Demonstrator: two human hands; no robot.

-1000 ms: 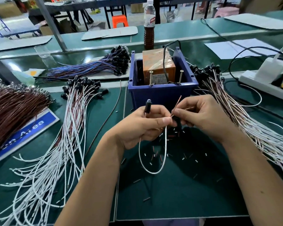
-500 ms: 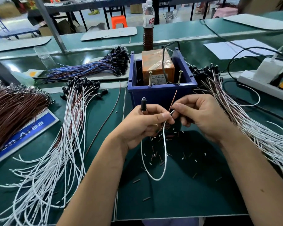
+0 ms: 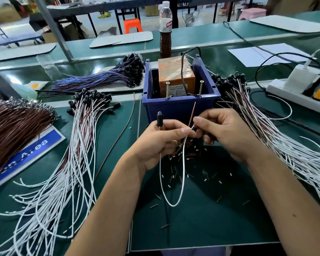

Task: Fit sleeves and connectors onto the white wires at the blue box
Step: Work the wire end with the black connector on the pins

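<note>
Gripping the looped white wire [image 3: 182, 163] and black connector [image 3: 158, 118] before the blue box [image 3: 181, 106], the left hand [image 3: 159, 143] has risen; the right hand [image 3: 224, 132] pinches the wire's tip, sleeving imminent.

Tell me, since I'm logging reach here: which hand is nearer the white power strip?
Right. The right hand is in front of the blue box, on the same side as the power strip; the left hand sits farther away, beyond the right hand.

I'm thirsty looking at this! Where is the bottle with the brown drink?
In the head view, the bottle stands upright at the far side of the green bench, top centre, just behind the blue box with the orange block inside.
</note>
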